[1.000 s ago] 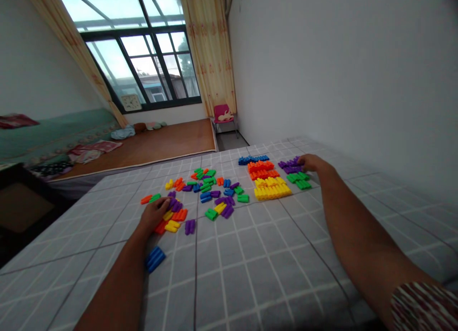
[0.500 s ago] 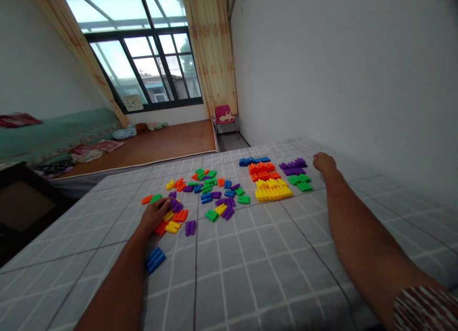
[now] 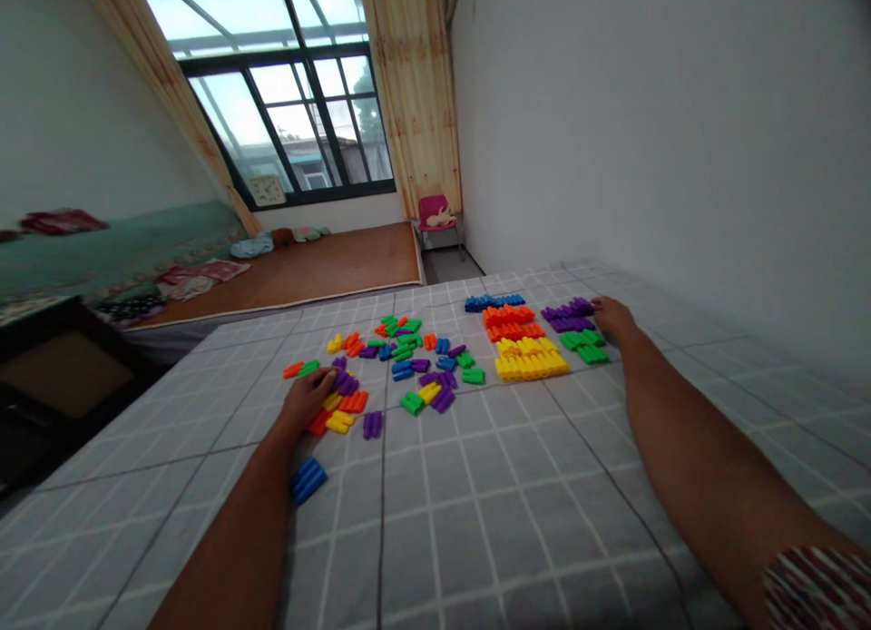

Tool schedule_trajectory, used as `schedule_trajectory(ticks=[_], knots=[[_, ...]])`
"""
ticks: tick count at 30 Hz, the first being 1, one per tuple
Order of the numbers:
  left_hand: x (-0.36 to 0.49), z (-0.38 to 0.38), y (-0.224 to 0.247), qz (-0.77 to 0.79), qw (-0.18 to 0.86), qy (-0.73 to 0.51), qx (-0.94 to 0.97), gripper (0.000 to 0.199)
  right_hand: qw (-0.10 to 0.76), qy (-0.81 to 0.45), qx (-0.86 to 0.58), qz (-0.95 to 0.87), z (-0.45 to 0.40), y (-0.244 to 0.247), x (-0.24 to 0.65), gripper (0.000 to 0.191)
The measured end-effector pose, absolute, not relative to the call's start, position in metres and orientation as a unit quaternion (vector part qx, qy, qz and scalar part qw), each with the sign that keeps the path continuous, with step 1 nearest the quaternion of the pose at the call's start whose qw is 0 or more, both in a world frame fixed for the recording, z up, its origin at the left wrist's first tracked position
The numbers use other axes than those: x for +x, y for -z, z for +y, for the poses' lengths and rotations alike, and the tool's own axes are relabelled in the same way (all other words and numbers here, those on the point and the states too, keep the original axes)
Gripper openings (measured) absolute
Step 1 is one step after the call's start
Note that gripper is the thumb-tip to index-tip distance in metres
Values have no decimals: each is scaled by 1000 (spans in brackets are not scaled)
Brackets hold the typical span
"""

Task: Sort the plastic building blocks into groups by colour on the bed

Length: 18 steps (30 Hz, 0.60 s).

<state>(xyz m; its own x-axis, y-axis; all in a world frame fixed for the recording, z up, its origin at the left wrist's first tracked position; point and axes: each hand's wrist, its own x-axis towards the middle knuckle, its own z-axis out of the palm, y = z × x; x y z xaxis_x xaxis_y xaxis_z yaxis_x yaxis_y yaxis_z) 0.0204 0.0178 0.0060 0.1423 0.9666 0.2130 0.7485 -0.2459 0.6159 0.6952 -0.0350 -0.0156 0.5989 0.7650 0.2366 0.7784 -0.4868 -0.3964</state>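
Note:
My left hand (image 3: 309, 401) reaches into the loose plastic blocks, fingers closed against a purple block (image 3: 347, 383). Orange blocks (image 3: 354, 402) and yellow blocks (image 3: 339, 422) lie beside it. A blue block (image 3: 308, 480) rests near my left forearm. Over on the right, my right hand (image 3: 613, 319) is closed at the right end of the purple row (image 3: 568, 314); its fingertips are mostly hidden, and I cannot make out what they hold. Just below that row are green blocks (image 3: 583, 346). Yellow rows (image 3: 531, 359), orange rows (image 3: 510, 323) and a blue row (image 3: 494, 302) stand to the left.
The blocks lie on a grey checked cloth (image 3: 449, 512). More mixed blocks are scattered mid-table, with a green block (image 3: 473, 376) at their right edge. A white wall (image 3: 667, 140) borders the right side. Behind are a bed (image 3: 327, 267) and a pink chair (image 3: 435, 210).
My right hand has moved left relative to the rows, from apart to the end of the purple row. The left hand stays at the purple block. The view has shifted slightly.

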Motion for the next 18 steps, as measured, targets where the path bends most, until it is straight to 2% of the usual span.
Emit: schedule_trajectory(ticks=[3, 6, 9, 11, 13, 15, 18], knots=[[27, 15, -4, 573, 194, -297, 739, 56, 278, 38, -860, -426, -35, 5, 691, 53], [39, 13, -1, 580, 189, -308, 730, 47, 330, 86, -820, -460, -32, -23, 668, 47], [53, 12, 5, 587, 167, -311, 729, 40, 389, 112, -719, -566, -30, -60, 611, 36], [59, 12, 8, 572, 167, -313, 740, 38, 403, 71, -630, -659, -32, -77, 555, 30], [62, 12, 9, 551, 173, -326, 749, 38, 364, -4, -544, -756, -34, -82, 493, 31], [60, 12, 9, 540, 174, -352, 745, 38, 287, -68, -476, -828, -34, -76, 436, 31], [50, 15, 10, 544, 182, -381, 725, 39, 200, -90, -440, -871, -27, -59, 371, 32]])
